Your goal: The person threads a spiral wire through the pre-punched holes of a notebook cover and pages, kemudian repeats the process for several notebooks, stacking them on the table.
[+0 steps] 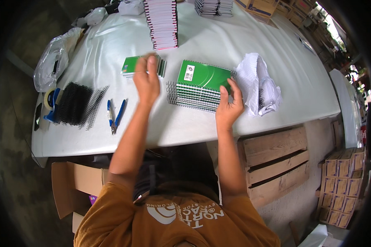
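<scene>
A stack of green spiral notebooks [206,74] lies in front of me, wire coils showing along its near and left sides. My right hand [230,103] is at its near right corner, with the corner between thumb and fingers. My left hand [147,80] is raised in front of a smaller, lower pile of green notebooks [130,66] and hides part of it. Its fingers look curled but are smeared by motion; whether anything is in them does not show. Left of that arm, blue-handled pliers [116,116] lie with their handles spread.
Black wire coils [76,103] lie beside a blue tape dispenser [51,105] at the left. A crumpled white sack [257,84] sits right of the notebooks. Farther back stands a tall stack of red-edged books [162,24]. Below the table are an open carton [76,177] and a wooden pallet [276,160].
</scene>
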Demonstrator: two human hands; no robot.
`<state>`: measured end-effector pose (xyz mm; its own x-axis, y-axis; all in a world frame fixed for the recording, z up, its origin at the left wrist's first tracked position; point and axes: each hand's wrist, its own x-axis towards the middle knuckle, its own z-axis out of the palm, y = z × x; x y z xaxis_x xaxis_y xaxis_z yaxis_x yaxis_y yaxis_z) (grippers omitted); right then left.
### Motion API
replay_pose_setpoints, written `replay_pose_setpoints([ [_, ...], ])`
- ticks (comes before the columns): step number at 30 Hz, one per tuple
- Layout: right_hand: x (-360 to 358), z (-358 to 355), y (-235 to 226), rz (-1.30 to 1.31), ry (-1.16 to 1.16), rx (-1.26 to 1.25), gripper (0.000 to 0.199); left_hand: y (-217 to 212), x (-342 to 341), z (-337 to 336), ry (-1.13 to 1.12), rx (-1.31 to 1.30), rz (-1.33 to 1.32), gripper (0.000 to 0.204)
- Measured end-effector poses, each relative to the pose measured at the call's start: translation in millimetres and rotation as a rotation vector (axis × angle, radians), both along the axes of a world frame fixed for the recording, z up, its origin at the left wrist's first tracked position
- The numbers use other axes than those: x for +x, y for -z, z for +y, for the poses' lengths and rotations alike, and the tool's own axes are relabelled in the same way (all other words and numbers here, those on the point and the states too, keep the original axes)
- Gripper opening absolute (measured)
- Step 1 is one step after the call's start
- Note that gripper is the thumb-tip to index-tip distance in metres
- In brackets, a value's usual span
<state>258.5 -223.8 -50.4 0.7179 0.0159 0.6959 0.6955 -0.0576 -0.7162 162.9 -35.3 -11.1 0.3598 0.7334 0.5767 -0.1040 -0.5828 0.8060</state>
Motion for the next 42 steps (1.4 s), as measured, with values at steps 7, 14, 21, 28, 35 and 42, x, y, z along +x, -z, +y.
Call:
replay_pose_setpoints([
  [7,-51.5,-2.9,-19.8,-0.415,0.047,0.038,0.040,28.1,-57.6,94.1,0.020,0.731,0.862,0.037],
  [14,-122.8,21.3,-12.2,1.875,-1.058,0.522,0.044,-4.8,-154.7,-4.6,0.356,0.821,0.809,0.020],
  [21,-105.5,33.6,-17.2,0.570,-1.130,-0.054,0.023,-2.7,-201.1,96.0,-0.373,0.586,0.910,0.039],
  [28,-89.3,36.7,9.5,0.458,-1.139,-0.332,0.031,32.9,-201.1,127.2,-0.535,0.480,1.129,0.036],
  [35,-80.0,36.8,12.5,0.489,-1.115,-0.235,0.028,-20.6,-187.1,87.5,-0.050,0.040,0.720,0.032],
  [42,-81.9,36.3,11.2,0.500,-1.077,-0.256,0.027,-6.9,-163.8,36.4,0.451,-0.150,0.763,0.036],
])
